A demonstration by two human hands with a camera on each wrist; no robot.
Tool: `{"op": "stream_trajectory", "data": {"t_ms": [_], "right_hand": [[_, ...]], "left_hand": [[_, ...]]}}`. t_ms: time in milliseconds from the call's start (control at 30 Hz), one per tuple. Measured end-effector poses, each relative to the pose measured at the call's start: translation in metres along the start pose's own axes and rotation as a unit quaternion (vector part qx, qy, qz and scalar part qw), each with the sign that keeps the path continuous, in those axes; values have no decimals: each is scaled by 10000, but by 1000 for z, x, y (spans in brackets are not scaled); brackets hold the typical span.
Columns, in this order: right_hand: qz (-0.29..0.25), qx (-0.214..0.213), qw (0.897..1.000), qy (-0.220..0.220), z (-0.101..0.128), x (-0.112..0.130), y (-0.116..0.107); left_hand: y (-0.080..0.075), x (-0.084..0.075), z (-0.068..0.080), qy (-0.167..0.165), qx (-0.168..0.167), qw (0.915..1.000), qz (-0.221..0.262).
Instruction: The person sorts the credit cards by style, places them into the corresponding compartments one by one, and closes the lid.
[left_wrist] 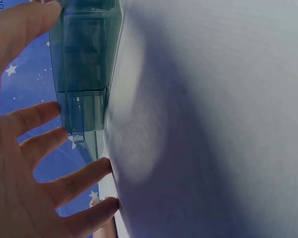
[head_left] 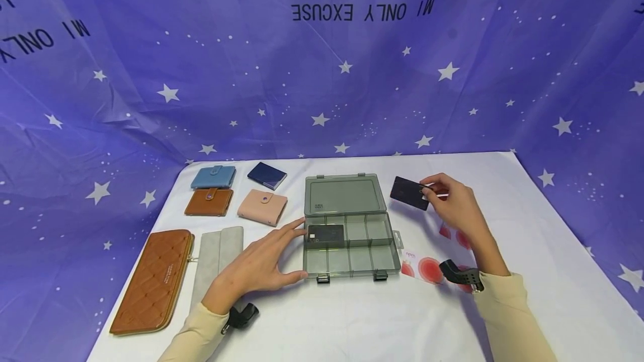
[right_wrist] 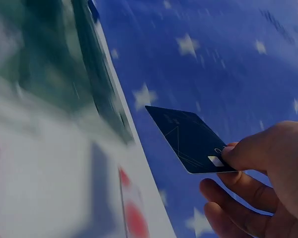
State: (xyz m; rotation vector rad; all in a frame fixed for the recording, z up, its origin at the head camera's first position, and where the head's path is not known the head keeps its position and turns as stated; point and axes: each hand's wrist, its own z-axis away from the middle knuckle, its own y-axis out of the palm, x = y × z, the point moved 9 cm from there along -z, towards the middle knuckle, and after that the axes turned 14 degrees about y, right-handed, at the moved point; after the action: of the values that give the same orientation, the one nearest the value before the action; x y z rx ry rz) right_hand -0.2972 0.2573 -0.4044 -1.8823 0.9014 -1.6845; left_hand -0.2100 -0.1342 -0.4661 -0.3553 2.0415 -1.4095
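A black chip card (head_left: 408, 192) is pinched between the thumb and fingers of my right hand (head_left: 453, 203), raised above the table to the right of the box. The right wrist view shows the same black card (right_wrist: 184, 139) with its chip beside the thumb. At the centre lies a grey-green see-through compartment box (head_left: 359, 258), its lid (head_left: 344, 195) folded back. Another black card (head_left: 327, 234) rests in the box at the upper left. My left hand (head_left: 261, 261) spreads its fingers at the box's left side; in the left wrist view its thumb and a finger touch or nearly touch the box (left_wrist: 84, 64).
Red-and-white cards (head_left: 421, 267) lie right of the box. On the left are a quilted brown wallet (head_left: 151, 284), a grey wallet (head_left: 221, 250), and blue (head_left: 213, 177), brown (head_left: 208, 203), pink (head_left: 263, 207) and navy (head_left: 266, 176) card holders.
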Motion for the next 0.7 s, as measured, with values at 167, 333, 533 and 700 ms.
{"op": "stream_trajectory", "data": {"t_ms": [167,333,533,700], "right_hand": [[-343,262,9984,-356,13,39,30],[-661,687,9930,-700,30,69,62],[-726,982,9890,-829,49,84,97],[-710,979,9890,-851,56,90,118]], "left_hand": [[0,1,0,-36,-3,10000,24],[0,-1,0,-18,-4,10000,43],[0,-2,-1,35,-57,10000,48],[1,0,0,-66,22,10000,71]]}}
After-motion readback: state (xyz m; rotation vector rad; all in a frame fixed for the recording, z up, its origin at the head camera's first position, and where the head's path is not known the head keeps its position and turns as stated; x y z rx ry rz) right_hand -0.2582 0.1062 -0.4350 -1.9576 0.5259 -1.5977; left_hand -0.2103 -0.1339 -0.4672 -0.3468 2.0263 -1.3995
